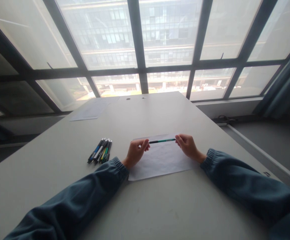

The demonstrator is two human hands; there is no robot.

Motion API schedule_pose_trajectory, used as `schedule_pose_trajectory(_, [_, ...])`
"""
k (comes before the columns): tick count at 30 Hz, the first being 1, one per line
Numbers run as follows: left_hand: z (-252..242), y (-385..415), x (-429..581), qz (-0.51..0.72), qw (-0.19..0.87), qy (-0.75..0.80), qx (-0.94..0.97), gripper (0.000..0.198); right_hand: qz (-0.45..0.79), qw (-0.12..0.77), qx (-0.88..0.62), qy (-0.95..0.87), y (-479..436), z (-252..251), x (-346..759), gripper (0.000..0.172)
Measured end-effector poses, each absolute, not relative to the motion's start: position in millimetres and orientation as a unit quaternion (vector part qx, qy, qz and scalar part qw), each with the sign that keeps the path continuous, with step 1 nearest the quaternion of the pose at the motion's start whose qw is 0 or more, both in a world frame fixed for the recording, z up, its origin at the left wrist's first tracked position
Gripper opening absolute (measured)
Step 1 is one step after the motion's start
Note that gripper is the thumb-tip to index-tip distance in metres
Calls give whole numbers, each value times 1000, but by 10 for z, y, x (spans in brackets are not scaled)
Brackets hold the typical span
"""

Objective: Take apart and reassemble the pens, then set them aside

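The left forearm (77,196) slanted up from the lower left across the counter (160,210), near a cluster of pens (100,151). The left grip (135,152), fingers curled, pinched one end of a green-and-black pen (162,141). That pen ran nearly level over the far part of a paper sheet (162,160). The right grip (188,146) pinched its other end, the right forearm (245,188) angling in from the right.

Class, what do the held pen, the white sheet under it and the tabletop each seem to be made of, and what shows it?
Pen: probably plastic; the slim green-and-black barrel suggests it, though its finish is hard to judge at this size.
Sheet: apparently paper, matt, thin and slightly rippled.
Tabletop: perhaps laminate, pale and smooth with a soft sheen; the core is hidden.
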State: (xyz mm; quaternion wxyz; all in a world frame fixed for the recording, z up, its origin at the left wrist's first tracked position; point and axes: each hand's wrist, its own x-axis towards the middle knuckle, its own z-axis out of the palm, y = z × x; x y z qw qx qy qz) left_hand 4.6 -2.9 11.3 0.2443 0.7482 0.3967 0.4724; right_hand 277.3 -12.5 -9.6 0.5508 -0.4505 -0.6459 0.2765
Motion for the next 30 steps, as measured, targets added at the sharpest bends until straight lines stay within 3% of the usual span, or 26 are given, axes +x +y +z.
schedule_pose_trajectory(13, [111, -22, 35, 484, 200, 386, 759, 43, 360, 549, -392, -645, -133, -64, 2741, 39])
schedule_pose_trajectory(23, [90, 13, 41, 491, 229, 368, 755, 34, 329, 552, -412, -646, -107, -125, 2739, 35])
schedule_pose_trajectory(30, [73, -21, 58, 488, 125, 373, 779, 20, 329, 552, -417, -643, -121, -93, 2736, 35])
